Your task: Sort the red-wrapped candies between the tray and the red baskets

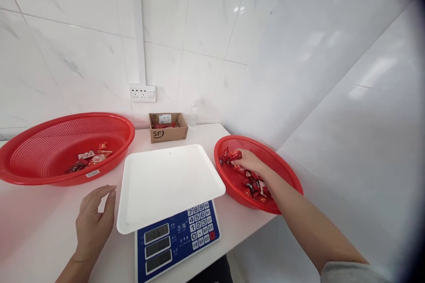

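Observation:
My right hand (249, 162) reaches into the small red basket (285, 168) at the right and is closed on red-wrapped candies (232, 155). More wrapped candies (257, 185) lie in that basket under my forearm. My left hand (94, 221) rests on the white counter with its fingers loosely spread, holding nothing, just left of the scale's white tray (168, 183). The blue digital scale (177, 241) with keypad and displays sits in front of me.
A large red basket (40, 141) at the left holds a few wrapped candies (89, 159). A small open cardboard box (168, 127) stands by the tiled wall, a clear bottle (192, 115) beside it. A wall socket (142, 93) is above.

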Tool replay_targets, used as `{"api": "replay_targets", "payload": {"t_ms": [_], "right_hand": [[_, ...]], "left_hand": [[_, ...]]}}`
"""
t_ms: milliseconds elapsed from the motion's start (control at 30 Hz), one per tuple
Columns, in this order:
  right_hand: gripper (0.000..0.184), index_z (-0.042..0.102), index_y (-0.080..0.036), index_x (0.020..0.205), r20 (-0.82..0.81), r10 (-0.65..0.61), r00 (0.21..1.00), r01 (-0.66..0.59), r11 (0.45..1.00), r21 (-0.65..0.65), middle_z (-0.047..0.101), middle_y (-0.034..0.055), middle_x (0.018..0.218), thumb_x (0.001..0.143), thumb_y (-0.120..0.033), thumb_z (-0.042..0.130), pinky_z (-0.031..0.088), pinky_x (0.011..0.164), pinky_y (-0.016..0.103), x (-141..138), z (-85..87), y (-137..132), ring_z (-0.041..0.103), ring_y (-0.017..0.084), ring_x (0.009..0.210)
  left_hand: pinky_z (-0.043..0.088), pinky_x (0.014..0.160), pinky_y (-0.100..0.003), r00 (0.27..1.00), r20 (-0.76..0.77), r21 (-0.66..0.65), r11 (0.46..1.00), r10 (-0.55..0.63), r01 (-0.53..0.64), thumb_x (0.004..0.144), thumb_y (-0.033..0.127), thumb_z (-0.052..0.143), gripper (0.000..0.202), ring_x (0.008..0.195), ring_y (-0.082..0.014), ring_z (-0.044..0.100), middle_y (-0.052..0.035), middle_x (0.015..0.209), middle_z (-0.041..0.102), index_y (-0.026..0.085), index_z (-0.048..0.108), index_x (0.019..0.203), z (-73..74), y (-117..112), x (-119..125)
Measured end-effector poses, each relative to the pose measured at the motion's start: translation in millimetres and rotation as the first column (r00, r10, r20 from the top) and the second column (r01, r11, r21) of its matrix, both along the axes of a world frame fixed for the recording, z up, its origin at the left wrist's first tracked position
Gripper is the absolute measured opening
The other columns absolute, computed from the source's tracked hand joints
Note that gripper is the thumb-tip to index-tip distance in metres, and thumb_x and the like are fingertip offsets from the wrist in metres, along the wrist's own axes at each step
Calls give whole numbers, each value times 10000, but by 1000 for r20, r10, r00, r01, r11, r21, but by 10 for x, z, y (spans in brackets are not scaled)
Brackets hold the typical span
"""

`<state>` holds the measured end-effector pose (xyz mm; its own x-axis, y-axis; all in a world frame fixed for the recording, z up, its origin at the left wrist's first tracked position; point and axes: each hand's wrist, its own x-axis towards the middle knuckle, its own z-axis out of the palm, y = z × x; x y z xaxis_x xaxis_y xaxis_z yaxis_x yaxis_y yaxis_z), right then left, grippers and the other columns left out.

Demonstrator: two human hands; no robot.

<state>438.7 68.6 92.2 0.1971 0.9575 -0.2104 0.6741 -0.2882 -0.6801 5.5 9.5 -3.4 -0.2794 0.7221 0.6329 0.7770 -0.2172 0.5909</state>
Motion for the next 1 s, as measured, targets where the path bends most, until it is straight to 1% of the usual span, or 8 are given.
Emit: {"api": "replay_targets", "payload": {"t_ms": [200, 300, 367, 467, 700, 833, 933, 1000], "right_hand": [[234, 578, -193, 927, -184, 202, 962, -190, 978, 81, 665, 25, 778, 714, -212, 673, 493, 536, 236, -564, 377, -100, 615, 146, 650], [300, 597, -193, 961, -273, 356, 894, -358, 933, 45, 667, 22, 790, 678, -191, 697, 494, 549, 237, -984, 404, -138, 614, 145, 682], [435, 569, -209, 1086, -308, 445, 841, -465, 885, 10, 658, 12, 801, 673, -182, 702, 505, 577, 251, -1215, 389, -154, 609, 139, 677], [603, 467, -254, 1232, -263, 498, 827, -514, 858, 6, 626, -15, 795, 682, -188, 703, 513, 609, 263, -1426, 353, -161, 594, 126, 652], [597, 408, -262, 1261, -186, 492, 851, -500, 866, 0, 592, -31, 772, 727, -260, 673, 515, 623, 296, -1471, 219, -137, 583, 120, 578], [533, 405, -258, 1313, 110, 461, 881, -471, 876, 106, 640, 52, 1017, 813, -321, 581, 485, 821, 379, -1407, 112, -136, 623, 212, 896], [488, 429, -229, 1323, 221, 419, 881, -459, 868, 187, 503, 87, 1321, 847, -287, 524, 384, 991, 395, -1398, 72, -186, 484, 237, 1188], [492, 430, -214, 1335, 232, 438, 869, -479, 862, 168, 422, 89, 1405, 855, -288, 510, 328, 1048, 395, -1428, 65, -252, 398, 237, 1276]], "left_hand": [[494, 811, -375, 999, 1, 68, 997, -34, 34, 839, 365, 467, 233, 901, -240, 613, -85, 885, 674, 194, 620, 883, 7, -14, 5], [492, 816, -365, 999, -8, 105, 994, -38, 39, 852, 325, 475, 198, 886, -223, 614, -76, 876, 672, 191, 617, 882, 2, -22, 7], [494, 808, -357, 999, -6, 116, 992, -42, 42, 857, 306, 476, 185, 879, -215, 613, -72, 872, 671, 189, 617, 885, -8, -24, 5], [496, 797, -351, 999, 5, 122, 991, -48, 47, 862, 293, 474, 180, 879, -210, 610, -71, 871, 669, 188, 617, 890, -24, -24, -2], [497, 785, -354, 996, 71, 70, 997, -47, 42, 861, 305, 474, 186, 890, -212, 604, -74, 899, 665, 192, 617, 899, -12, -38, -5], [494, 798, -364, 992, 119, 47, 999, -31, 26, 857, 322, 473, 195, 903, -215, 605, -70, 913, 663, 199, 617, 903, 8, -50, 1], [493, 798, -367, 991, 132, 39, 999, -24, 19, 856, 325, 472, 196, 903, -216, 605, -68, 913, 662, 201, 615, 906, 20, -56, 4], [493, 797, -365, 990, 139, 41, 999, -24, 18, 857, 324, 472, 195, 899, -215, 605, -67, 907, 662, 200, 616, 900, 24, -58, 7]]}}
